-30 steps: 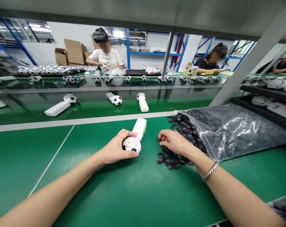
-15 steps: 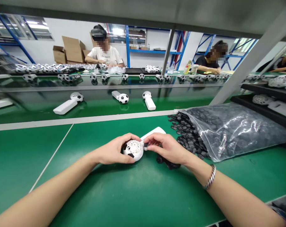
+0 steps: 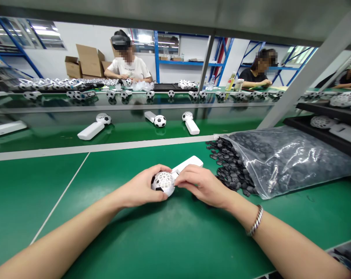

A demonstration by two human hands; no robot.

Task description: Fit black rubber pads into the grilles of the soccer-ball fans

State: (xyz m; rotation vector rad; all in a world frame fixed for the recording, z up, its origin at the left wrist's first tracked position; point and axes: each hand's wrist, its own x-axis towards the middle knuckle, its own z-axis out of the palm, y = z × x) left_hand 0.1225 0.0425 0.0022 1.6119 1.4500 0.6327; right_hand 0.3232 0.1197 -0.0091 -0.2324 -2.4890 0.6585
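Note:
A white ball-shaped head with black patches (image 3: pixel 164 182) lies at the middle of the green table (image 3: pixel 152 240), its white handle (image 3: pixel 190 163) pointing away to the upper right. Fingers and thumb of my left hand (image 3: pixel 143 186) wrap round the ball's left side. At the ball's right edge, my right hand (image 3: pixel 203 184) is closed in a pinch; whatever is between its fingertips is hidden. Loose black pieces (image 3: pixel 229 166) spill from a clear plastic bag (image 3: pixel 291 159) to the right of my right hand.
Beyond the white edge strip, ball-headed items (image 3: pixel 91 131) lie on a green belt (image 3: pixel 129 133). Dark trays (image 3: pixel 297 120) stand at the right, beside a slanted metal post (image 3: pixel 288 73). People sit at the far side.
My right hand has shifted slightly left against the ball, and the dark piece between its fingers is now hidden. Items on the near belt moved right; those on the far line moved slightly left.

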